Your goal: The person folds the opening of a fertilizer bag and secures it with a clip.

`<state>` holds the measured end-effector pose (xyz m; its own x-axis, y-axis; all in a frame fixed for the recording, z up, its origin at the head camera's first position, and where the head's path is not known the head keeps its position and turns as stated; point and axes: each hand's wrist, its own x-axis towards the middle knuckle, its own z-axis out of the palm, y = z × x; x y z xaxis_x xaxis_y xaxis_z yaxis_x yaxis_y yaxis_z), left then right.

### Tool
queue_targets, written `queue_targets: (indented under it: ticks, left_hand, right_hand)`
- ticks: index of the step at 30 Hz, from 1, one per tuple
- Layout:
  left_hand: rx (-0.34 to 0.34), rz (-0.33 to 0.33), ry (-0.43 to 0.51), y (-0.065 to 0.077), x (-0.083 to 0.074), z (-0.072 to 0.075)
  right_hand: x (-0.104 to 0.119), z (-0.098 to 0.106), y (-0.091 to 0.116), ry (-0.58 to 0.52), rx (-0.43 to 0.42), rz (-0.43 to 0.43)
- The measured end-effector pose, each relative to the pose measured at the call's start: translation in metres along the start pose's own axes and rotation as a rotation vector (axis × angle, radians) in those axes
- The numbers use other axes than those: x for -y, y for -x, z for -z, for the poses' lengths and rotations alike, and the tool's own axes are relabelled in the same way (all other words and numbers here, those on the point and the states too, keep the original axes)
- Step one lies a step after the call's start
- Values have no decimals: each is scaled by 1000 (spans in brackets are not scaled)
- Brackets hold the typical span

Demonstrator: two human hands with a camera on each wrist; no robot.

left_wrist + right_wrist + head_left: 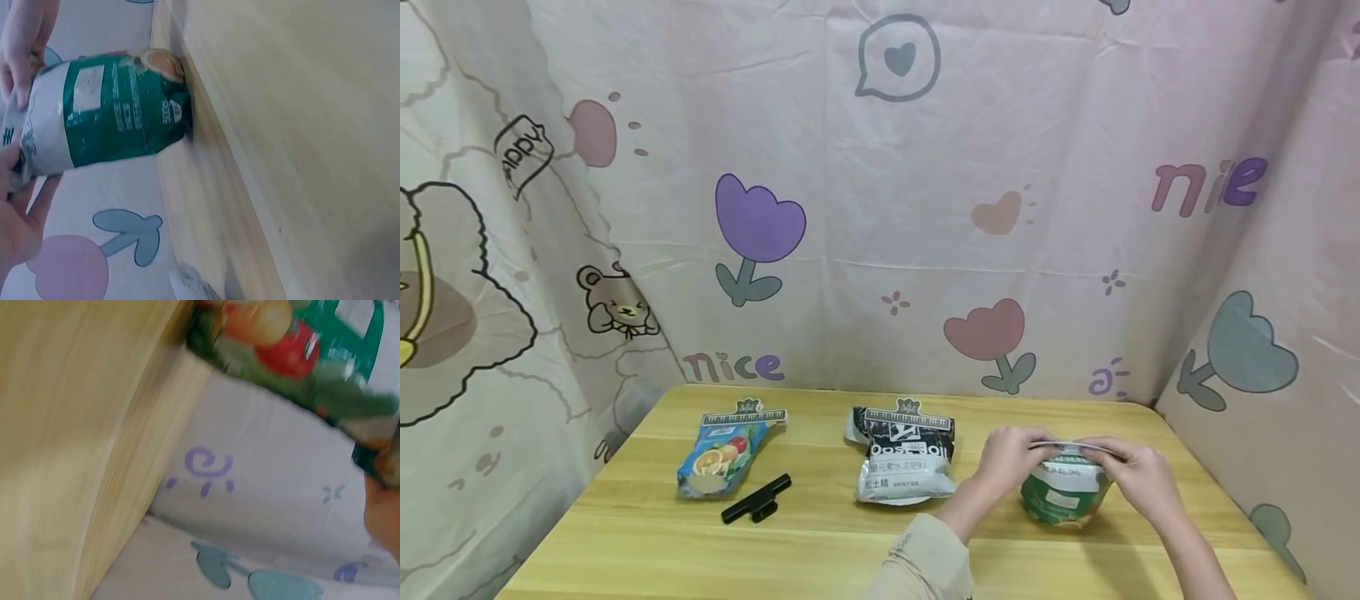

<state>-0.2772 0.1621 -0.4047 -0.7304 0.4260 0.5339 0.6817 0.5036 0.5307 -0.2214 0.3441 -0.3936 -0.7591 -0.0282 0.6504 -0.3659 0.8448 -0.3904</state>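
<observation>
A green and white bag [1063,492] with fruit pictures stands on the right part of the table. My left hand [1006,458] pinches the left end of its top edge, and my right hand [1142,479] pinches the right end. The top looks folded or flattened between them. In the left wrist view the bag [119,109] shows its printed side, with fingers of both hands at its top. The right wrist view catches the bag's fruit-printed side [294,350] and only part of the right hand [384,512].
A black bag clip [756,502] lies on the wooden table [805,554] at left. Behind it is a blue fruit-print bag [718,462] with a clip across its top. A black and white bag [904,475], also clipped, lies mid-table. A patterned curtain [865,208] surrounds the table.
</observation>
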Motion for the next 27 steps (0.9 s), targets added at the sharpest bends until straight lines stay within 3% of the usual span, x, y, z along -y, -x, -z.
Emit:
queue_targets:
  ticks: [6, 15, 21, 24, 27]
  left_hand:
    - [48, 105, 203, 0, 5, -1]
    - [21, 85, 209, -1, 5, -1]
    - [46, 94, 306, 0, 10, -1]
    - [67, 110, 359, 1, 12, -1]
    - [81, 118, 386, 2, 14, 1]
  right_hand:
    - [-6, 4, 4, -68, 41, 11]
    - [-5, 0, 4, -50, -36, 12]
    - [-17, -2, 7, -205, -37, 58]
    - [-20, -1, 9, -216, -26, 27]
    - [-15, 3, 8, -151, -7, -32]
